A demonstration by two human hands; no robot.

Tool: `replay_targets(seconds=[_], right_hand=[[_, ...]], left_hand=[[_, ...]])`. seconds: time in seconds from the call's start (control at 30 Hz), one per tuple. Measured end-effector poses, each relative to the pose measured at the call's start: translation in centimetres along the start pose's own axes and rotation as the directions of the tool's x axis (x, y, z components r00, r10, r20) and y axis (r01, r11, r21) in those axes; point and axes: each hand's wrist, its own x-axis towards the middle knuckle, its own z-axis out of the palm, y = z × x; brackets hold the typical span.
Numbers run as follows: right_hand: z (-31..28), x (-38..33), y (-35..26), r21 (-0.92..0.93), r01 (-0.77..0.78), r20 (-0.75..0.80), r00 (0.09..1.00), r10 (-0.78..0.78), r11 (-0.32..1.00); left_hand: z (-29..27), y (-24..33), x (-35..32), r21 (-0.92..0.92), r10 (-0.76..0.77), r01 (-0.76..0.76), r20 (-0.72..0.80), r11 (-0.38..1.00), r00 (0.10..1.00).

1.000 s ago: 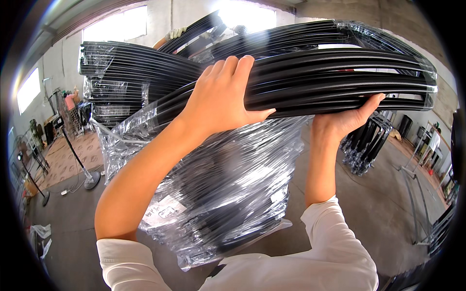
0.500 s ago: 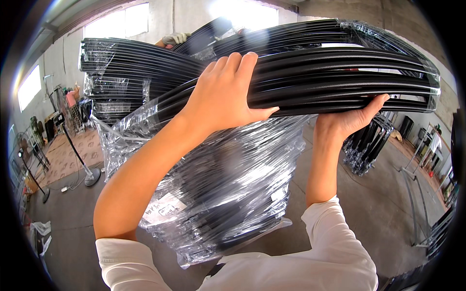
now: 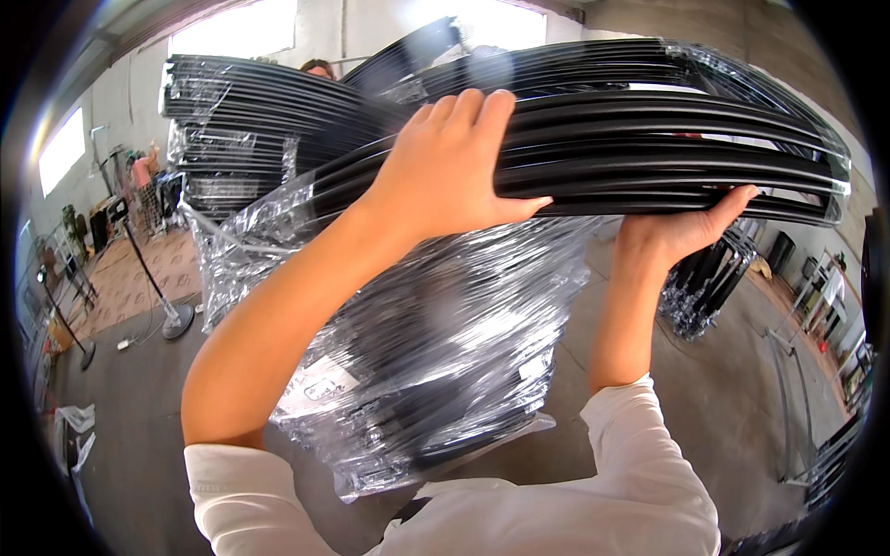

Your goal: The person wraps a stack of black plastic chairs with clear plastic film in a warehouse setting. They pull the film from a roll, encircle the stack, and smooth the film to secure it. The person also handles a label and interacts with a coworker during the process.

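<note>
A long curved bundle of glossy black tubes (image 3: 640, 153), wrapped in clear film at its right end, lies across the top of a film-wrapped stack (image 3: 454, 315). My left hand (image 3: 450, 171) grips the bundle near its middle, fingers over the upper tubes and thumb along the lower front. Farther right, my right hand (image 3: 681, 236) holds it from below, palm up, with the thumb against the front; its other fingers are hidden under the tubes. More black bundles (image 3: 269, 102) are piled crosswise behind, at the left.
Part of another person's head (image 3: 319, 69) shows behind the pile. A stand with a round base (image 3: 176, 320) is on the floor at left. A wrapped bundle of black parts (image 3: 705, 283) stands at right, near a metal frame (image 3: 788, 398).
The view has shifted slightly, and my hands keep their hold on the bundle. Behind the pile, the other person's gloved hand has gone out of sight and part of a head now shows.
</note>
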Motion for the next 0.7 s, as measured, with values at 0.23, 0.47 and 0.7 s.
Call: replay_targets(seconds=[0.23, 0.47, 0.7], right_hand=[[0.2, -0.1, 0.3, -0.002, 0.028, -0.053, 0.998, -0.028, 1.0], [0.3, 0.0, -0.1, 0.028, 0.025, -0.12, 0.993, -0.021, 0.999], [-0.1, 0.0, 0.6, -0.161, 0.091, -0.069, 0.992, -0.103, 0.983]], left_hand=[[0.2, -0.2, 0.0, 0.004, 0.003, -0.003, -0.036, 1.0, 0.999], [0.6, -0.1, 0.0, 0.006, -0.001, 0.001, -0.056, 1.0, 0.998], [0.7, -0.4, -0.1, -0.005, -0.006, 0.006, -0.069, 1.0, 0.998]])
